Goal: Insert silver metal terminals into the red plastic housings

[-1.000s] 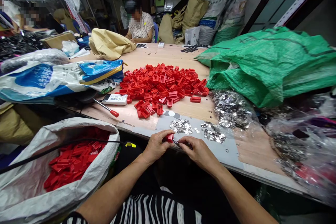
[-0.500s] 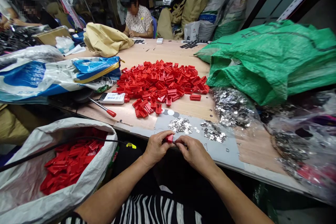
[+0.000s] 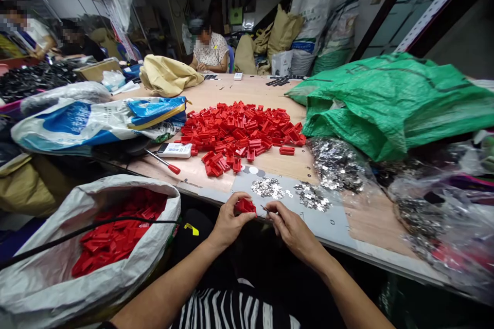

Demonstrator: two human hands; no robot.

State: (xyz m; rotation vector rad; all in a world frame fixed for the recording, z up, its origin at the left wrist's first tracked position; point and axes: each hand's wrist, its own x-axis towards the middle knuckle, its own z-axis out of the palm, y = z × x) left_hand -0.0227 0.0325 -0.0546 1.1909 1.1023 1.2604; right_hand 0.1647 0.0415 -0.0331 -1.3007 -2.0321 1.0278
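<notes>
My left hand (image 3: 227, 222) pinches a red plastic housing (image 3: 246, 206) just over the table's front edge, its hollow side partly showing. To the right, my right hand (image 3: 284, 222) is closed on a small thin dark piece (image 3: 264, 208), too small to name, which points at the housing with a gap between them. Behind my hands two piles of small flat metal plates, a left pile (image 3: 267, 187) and a right pile (image 3: 313, 197), lie on a grey sheet (image 3: 247, 181). A large heap of red plastic housings (image 3: 243, 126) covers the middle of the table.
An open white sack (image 3: 34, 262) of red housings stands at my left, a black cord across it. A red-handled lever (image 3: 173, 168) and a white device (image 3: 175, 150) lie left of the heap. A green sack (image 3: 370, 97) and bagged metal plates (image 3: 337, 162) occupy the right. Several people sit beyond.
My right hand has drawn back from the red housing with its thin dark piece. The housing has turned in my left hand, showing more of itself. The camera view has tilted up.
</notes>
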